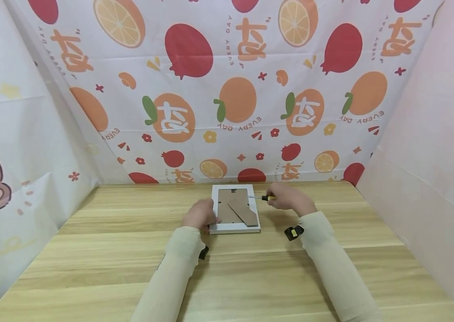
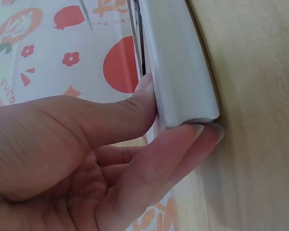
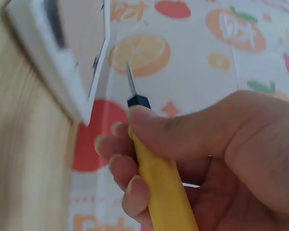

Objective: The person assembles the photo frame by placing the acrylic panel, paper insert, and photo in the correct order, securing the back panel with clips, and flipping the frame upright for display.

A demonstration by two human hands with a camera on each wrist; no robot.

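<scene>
Nearest to us are the two pale sleeves [image 1: 170, 277], reaching forward over the wooden bench [image 1: 90, 250]. Past them, towards the far edge of the bench, lies a white frame [image 1: 235, 209], back side up, its brown backing board and folding stand facing us.

Our left hand [image 1: 200, 215] is at the frame's near left corner. In the left wrist view that grip pinches the white edge of the frame [image 2: 180, 62]: the thumb [image 2: 111, 120] presses against the inner side and a finger [image 2: 173, 154] curls under the corner, against the bench [image 2: 260, 120]. The remaining fingers lie loosely folded behind.

Our right hand [image 1: 289, 197] sits just beside the frame's far right corner and holds a small screwdriver [image 1: 264, 197]. In the right wrist view this grip is wrapped around the yellow handle of the screwdriver [image 3: 159, 178], the thumb [image 3: 183, 132] laid along the top near the dark collar. The thin metal shaft points at the frame's [image 3: 53, 62] inner edge; we cannot tell whether the tip touches it.

Black wrist straps [image 1: 293, 232] show at both cuffs. A fruit-printed cloth [image 1: 227, 89] hangs behind the bench, and pale sheets [image 1: 17, 156] close off both sides.
</scene>
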